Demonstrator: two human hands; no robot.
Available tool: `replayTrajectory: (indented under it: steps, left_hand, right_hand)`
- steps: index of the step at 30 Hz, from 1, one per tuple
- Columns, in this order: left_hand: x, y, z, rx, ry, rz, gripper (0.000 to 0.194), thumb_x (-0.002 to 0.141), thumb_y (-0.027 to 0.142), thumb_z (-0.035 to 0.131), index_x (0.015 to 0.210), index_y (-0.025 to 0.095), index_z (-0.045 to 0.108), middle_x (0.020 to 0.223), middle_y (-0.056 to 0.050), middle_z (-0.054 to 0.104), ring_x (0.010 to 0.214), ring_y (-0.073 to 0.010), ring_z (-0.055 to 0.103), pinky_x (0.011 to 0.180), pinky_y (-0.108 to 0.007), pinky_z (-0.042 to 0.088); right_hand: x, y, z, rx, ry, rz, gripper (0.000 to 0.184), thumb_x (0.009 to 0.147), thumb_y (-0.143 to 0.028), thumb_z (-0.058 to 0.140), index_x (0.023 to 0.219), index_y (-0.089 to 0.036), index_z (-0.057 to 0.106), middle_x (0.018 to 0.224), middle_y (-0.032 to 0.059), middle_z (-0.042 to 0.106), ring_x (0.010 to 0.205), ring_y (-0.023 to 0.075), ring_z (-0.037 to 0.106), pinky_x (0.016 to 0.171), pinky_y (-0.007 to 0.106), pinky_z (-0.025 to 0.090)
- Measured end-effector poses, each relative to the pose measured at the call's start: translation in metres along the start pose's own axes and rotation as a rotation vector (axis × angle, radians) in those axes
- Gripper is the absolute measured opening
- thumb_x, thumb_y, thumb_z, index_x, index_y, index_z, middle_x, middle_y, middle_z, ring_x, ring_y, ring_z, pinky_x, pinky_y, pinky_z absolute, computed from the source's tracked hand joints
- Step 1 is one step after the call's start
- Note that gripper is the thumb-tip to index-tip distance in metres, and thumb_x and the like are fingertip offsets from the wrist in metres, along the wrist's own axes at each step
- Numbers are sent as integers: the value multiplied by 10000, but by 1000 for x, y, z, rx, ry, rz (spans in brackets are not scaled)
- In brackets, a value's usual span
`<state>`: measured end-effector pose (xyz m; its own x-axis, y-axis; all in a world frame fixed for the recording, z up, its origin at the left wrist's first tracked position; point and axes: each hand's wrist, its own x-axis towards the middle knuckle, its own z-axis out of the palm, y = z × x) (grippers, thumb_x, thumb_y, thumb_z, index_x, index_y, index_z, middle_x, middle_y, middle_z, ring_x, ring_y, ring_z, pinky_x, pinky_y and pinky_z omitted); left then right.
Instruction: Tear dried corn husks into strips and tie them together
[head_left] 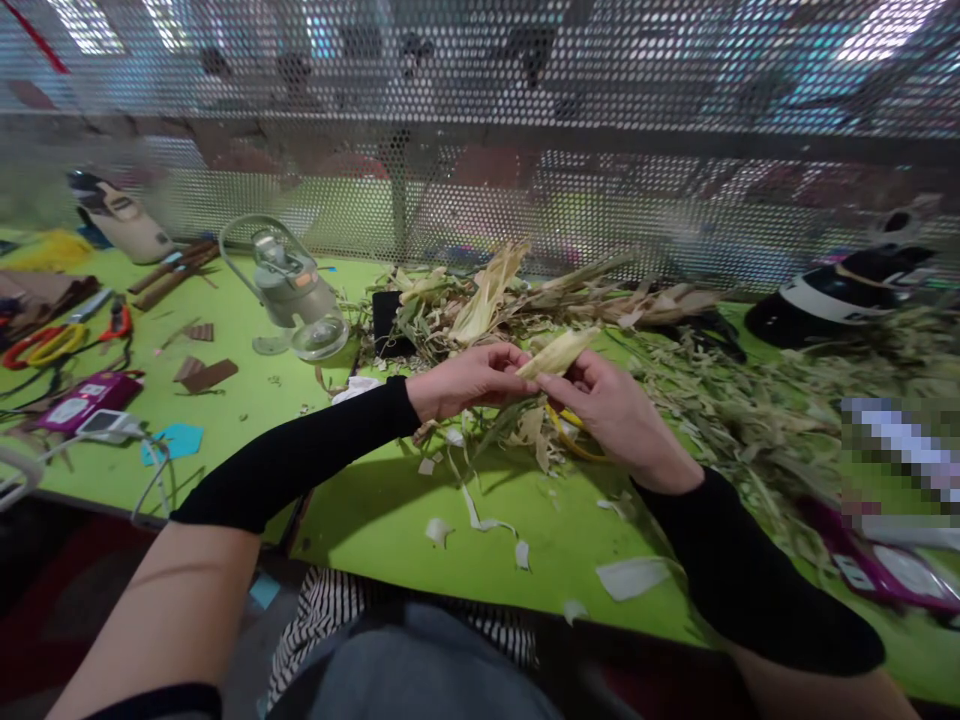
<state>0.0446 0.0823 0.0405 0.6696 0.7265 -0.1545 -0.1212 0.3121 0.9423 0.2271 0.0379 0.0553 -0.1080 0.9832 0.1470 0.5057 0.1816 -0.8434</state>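
Note:
A pale yellow corn husk (pixel 559 352) is pinched between both hands above the green table (pixel 360 510). My left hand (pixel 476 380) has its thumb and fingers closed on the husk's lower left end. On the other side, my right hand (pixel 611 410) grips it with thumb and forefinger. Below the hands lie dry leaf pieces (pixel 534 435) and a pair of yellow-handled scissors (pixel 574 435), partly hidden by my right hand. Another bunch of pale husk (pixel 491 295) rests on the dried stalks just beyond.
Dried leaves (pixel 720 410) spread over the right side. A clear bottle (pixel 296 290) stands back left, and a dark bottle (pixel 832 295) lies back right. Orange and yellow scissors (pixel 49 343) and a purple device (pixel 86 400) lie left. A perforated metal screen (pixel 465 190) borders the back.

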Motion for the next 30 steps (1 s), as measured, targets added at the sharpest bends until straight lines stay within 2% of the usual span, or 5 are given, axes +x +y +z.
replayTrajectory:
  steps: [5, 10, 20, 26, 30]
  left_hand:
    - [-3, -1, -3, 51, -19, 94, 416, 697, 249, 857, 777, 181, 455, 631, 104, 436, 502, -24, 332, 479, -215, 189]
    - [0, -6, -6, 187, 51, 197, 425, 765, 237, 797, 695, 183, 381, 617, 98, 365, 544, -37, 297, 503, -220, 184]
    - [-9, 5, -27, 432, -126, -11, 205, 835, 267, 693, 928, 170, 537, 755, 50, 529, 602, -64, 467, 579, -226, 358]
    - [-4, 9, -52, 1156, 284, 202, 80, 867, 197, 597, 924, 154, 634, 859, -33, 659, 813, -157, 589, 780, -289, 437]
    - [9, 12, -65, 1463, 418, 274, 211, 894, 182, 551, 1066, 120, 656, 1066, -115, 685, 1001, -223, 621, 909, -330, 455]
  right_hand:
    - [-3, 6, -1, 32, -20, 45, 295, 826, -483, 695, 846, -192, 646, 665, -7, 594, 586, 147, 502, 550, 296, 411]
    - [-2, 19, 0, 170, 11, 31, 360, 794, -516, 751, 951, -199, 686, 820, 26, 689, 717, 173, 592, 654, 315, 486]
    - [-5, 22, -36, 168, 202, 25, 225, 815, -440, 753, 934, -270, 667, 882, 60, 709, 752, 217, 644, 665, 357, 553]
    - [-11, 47, -51, -237, -353, 126, 427, 824, -659, 653, 858, -237, 711, 704, 40, 684, 586, 198, 593, 531, 325, 449]
    - [-4, 64, -51, -418, -171, 57, 426, 895, -643, 558, 927, -260, 743, 807, 62, 756, 631, 248, 652, 550, 353, 447]
